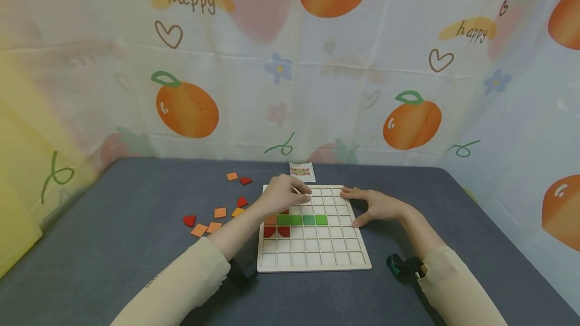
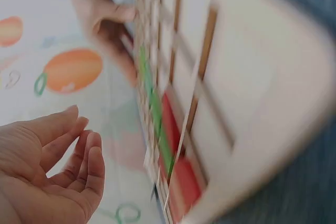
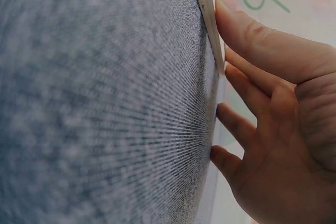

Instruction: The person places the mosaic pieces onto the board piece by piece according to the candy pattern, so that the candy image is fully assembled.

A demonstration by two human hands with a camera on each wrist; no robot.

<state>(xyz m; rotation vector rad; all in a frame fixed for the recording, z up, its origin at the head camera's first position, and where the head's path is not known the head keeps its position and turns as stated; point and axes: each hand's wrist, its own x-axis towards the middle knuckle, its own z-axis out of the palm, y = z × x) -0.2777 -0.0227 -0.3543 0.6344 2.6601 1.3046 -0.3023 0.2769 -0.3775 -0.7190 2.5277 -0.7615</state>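
Observation:
A white grid board (image 1: 312,260) lies on the dark table. My left hand (image 1: 283,194) hangs over its far left part, fingers loosely bent with the thumb near the fingertips. In the left wrist view that left hand (image 2: 58,166) shows nothing between its fingers. Several green square tiles (image 1: 309,220) form a row on the board beside an orange tile (image 1: 270,220). Red round-edged tiles (image 1: 284,232) sit just nearer; part of another shows behind the row. My right hand (image 1: 378,205) touches the board's right edge with spread fingers and thumb (image 3: 252,35).
Left of the board lie several loose tiles, among them an orange square (image 1: 220,213), a red piece (image 1: 189,221) and a yellow-orange piece (image 1: 237,212). A small printed pattern card (image 1: 308,178) lies behind the board. A fruit-print curtain (image 1: 317,89) hangs behind the table.

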